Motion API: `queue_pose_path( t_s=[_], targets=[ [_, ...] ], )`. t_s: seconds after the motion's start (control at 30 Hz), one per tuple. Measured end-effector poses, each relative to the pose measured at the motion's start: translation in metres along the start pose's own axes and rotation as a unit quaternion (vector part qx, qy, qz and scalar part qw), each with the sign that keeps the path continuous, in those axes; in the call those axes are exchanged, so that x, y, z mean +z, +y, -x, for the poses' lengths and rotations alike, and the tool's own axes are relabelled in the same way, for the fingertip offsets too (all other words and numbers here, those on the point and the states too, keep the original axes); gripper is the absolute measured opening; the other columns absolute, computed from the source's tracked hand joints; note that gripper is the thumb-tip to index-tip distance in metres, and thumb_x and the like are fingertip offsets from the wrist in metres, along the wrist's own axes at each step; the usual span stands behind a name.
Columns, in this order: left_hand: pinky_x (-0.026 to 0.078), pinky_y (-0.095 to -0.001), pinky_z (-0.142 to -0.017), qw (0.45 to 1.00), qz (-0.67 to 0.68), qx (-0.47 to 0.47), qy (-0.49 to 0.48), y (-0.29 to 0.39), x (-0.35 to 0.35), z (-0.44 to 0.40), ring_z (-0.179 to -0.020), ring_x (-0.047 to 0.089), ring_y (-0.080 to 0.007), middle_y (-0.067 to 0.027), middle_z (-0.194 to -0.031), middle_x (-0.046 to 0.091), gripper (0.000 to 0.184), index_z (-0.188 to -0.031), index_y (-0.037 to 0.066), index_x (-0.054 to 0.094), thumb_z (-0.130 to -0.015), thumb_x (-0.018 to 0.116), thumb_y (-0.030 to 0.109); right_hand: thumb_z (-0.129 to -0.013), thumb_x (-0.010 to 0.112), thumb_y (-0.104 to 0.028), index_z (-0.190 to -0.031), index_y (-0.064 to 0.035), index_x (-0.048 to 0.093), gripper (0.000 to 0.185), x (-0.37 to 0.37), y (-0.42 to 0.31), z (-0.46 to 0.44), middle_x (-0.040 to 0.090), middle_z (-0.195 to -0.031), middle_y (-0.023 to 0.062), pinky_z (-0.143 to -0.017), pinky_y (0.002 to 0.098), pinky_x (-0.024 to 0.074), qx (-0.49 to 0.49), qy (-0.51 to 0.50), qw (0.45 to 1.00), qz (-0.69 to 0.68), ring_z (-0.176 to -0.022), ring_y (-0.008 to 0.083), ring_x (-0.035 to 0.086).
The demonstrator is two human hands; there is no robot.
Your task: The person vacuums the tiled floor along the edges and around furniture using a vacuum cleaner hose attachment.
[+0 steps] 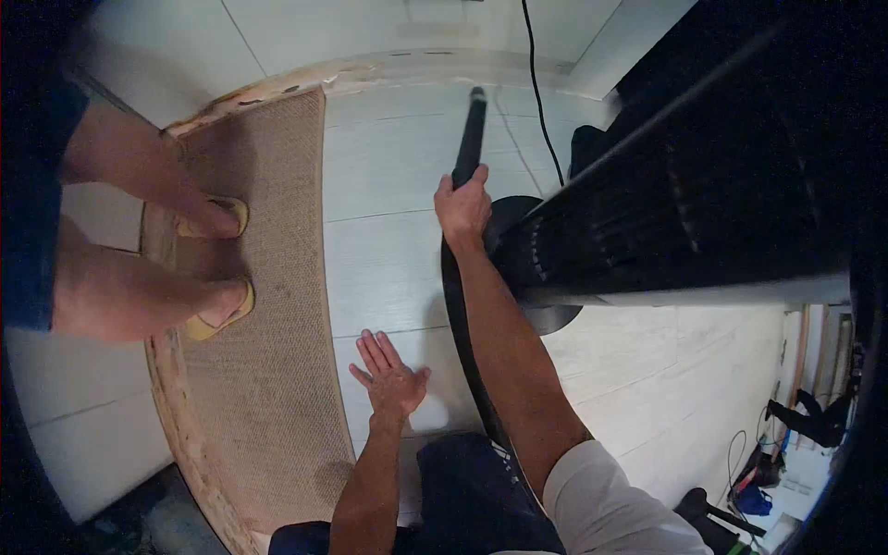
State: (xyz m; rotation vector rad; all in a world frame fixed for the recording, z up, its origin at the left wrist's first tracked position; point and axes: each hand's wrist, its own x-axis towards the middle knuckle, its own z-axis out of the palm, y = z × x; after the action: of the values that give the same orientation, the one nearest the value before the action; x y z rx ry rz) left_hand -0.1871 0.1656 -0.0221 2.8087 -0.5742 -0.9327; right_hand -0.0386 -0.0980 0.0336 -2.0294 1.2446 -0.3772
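My right hand (465, 208) is wrapped round a black vacuum hose wand (472, 139), whose narrow grey tip points away from me toward the wall. From the hand, a black hose (469, 361) runs back beneath my right forearm. My left hand (392, 382) has its fingers spread, palm down, above the white plank-pattern floor (379, 268); whether it touches the floor I cannot tell. It holds nothing and is beside the edge of a brown woven mat (277, 370).
A tall black appliance like a tower fan (647, 213) stands close on my right, on a round base (555, 319). A black cable (536, 83) hangs down ahead. Another person's slippered feet (222, 310) are on the mat. Assorted items (754, 499) lie at the lower right.
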Motion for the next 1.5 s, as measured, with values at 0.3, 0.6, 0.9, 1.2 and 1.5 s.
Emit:
queue_pose_path(
  t_s=[0.3, 0.6, 0.9, 1.2, 1.5],
  targets=[
    [0.002, -0.0773, -0.109, 0.999, -0.013, -0.002, -0.036, -0.001, -0.001, -0.004, -0.150, -0.009, -0.0512, -0.0361, -0.161, -0.009, 0.118, -0.154, -0.011, -0.001, -0.086, 0.059, 0.064, -0.090, 0.066, -0.031, -0.139, 0.0051, 0.033, 0.069, 0.010, 0.014, -0.093, 0.068, -0.101, 0.0299, -0.090, 0.0521, 0.0512, 0.183, 0.197, 0.962, -0.053, -0.101, 0.0470, 0.066],
    [0.005, -0.0776, -0.109, 0.996, -0.035, -0.017, -0.078, 0.002, -0.006, -0.007, -0.149, -0.011, -0.0534, -0.0350, -0.161, -0.012, 0.117, -0.153, -0.012, 0.001, -0.085, 0.062, 0.061, -0.088, 0.067, -0.026, -0.132, 0.0024, 0.040, 0.059, 0.018, 0.011, -0.105, 0.069, -0.094, 0.0291, -0.087, 0.0535, 0.0519, 0.072, 0.190, 0.975, -0.089, -0.093, 0.0476, 0.068],
    [0.003, -0.0795, -0.107, 1.000, -0.025, 0.008, -0.008, -0.007, 0.017, -0.008, -0.148, -0.014, -0.0529, -0.0360, -0.160, -0.015, 0.126, -0.153, -0.013, 0.000, -0.080, 0.067, 0.064, -0.086, 0.069, -0.031, -0.145, 0.0010, 0.036, 0.075, -0.033, 0.012, 0.058, 0.068, -0.085, 0.0296, -0.076, 0.0554, 0.0558, -0.053, -0.027, 0.996, 0.061, -0.080, 0.0484, 0.068],
    [0.018, -0.0608, -0.118, 0.994, -0.070, 0.010, -0.088, 0.001, -0.036, -0.002, -0.152, 0.007, -0.0402, -0.0324, -0.161, 0.003, 0.120, -0.154, -0.009, 0.000, -0.080, 0.073, 0.049, -0.078, 0.067, -0.014, -0.120, 0.0077, 0.052, 0.050, -0.185, 0.045, 0.147, 0.069, -0.093, 0.0311, -0.086, 0.0531, 0.0545, -0.138, -0.243, 0.958, 0.070, -0.093, 0.0467, 0.068],
    [0.041, -0.0422, -0.110, 0.991, 0.099, 0.086, -0.020, -0.052, -0.035, 0.053, -0.133, 0.050, -0.0437, -0.0372, -0.139, 0.049, 0.090, -0.144, -0.017, 0.034, -0.081, 0.075, 0.032, -0.077, 0.069, -0.014, -0.130, 0.0002, 0.046, 0.059, -0.348, 0.188, 0.333, 0.067, -0.081, 0.0267, -0.073, 0.0545, 0.0546, -0.061, -0.247, 0.960, 0.121, -0.080, 0.0446, 0.068]
  ],
)
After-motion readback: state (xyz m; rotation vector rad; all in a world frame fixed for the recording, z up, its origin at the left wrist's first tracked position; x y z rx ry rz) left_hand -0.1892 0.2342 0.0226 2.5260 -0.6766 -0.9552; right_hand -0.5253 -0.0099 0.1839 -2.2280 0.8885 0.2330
